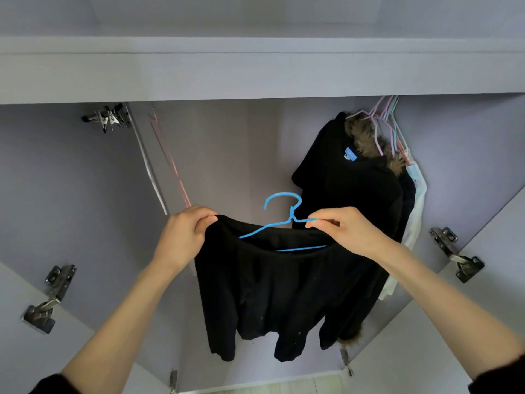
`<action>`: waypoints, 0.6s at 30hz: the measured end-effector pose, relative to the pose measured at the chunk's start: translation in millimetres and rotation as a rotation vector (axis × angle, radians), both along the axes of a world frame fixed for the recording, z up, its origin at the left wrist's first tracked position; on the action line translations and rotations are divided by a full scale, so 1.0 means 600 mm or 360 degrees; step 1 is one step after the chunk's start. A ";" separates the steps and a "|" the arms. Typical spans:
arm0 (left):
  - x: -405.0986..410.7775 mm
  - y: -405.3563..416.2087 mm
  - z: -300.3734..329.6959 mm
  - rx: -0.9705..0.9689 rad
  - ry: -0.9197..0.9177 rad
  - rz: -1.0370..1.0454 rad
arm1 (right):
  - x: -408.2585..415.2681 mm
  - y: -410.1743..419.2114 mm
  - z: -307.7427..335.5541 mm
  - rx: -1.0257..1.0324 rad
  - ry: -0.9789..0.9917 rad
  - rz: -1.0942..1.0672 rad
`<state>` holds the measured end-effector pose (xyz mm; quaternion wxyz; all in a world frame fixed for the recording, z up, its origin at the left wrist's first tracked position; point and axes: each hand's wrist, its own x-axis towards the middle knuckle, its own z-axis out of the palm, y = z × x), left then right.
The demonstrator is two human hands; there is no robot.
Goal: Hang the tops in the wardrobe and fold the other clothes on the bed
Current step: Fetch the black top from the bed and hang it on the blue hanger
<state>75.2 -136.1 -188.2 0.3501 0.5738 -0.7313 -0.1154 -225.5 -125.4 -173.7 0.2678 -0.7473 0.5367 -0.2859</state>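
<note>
Soft, limp black top (272, 291) on thin blue hanger (281, 223) (light, likely slippery) — left hand (181, 237) pinching collar, right hand (349, 231) pinching wire — best carried by the hook.

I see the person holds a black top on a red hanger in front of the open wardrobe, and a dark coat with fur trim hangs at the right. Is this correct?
Not quite: the hanger is blue, not red, as the head view shows. The rest holds: both hands, left hand and right hand, hold the black top before the open wardrobe, and the dark coat with fur trim hangs at the right.
</note>
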 end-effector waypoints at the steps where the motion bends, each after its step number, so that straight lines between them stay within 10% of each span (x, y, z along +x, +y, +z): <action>1: -0.007 0.000 -0.006 -0.0005 -0.0050 -0.0011 | 0.000 0.001 0.000 -0.0006 -0.0033 0.0007; 10: -0.049 0.012 -0.033 0.0179 -0.0128 -0.0190 | -0.040 0.003 -0.001 0.0032 -0.0262 -0.0252; 18: -0.108 -0.009 -0.013 -0.0017 -0.0266 -0.0223 | -0.091 -0.013 0.000 0.0753 -0.0715 -0.0309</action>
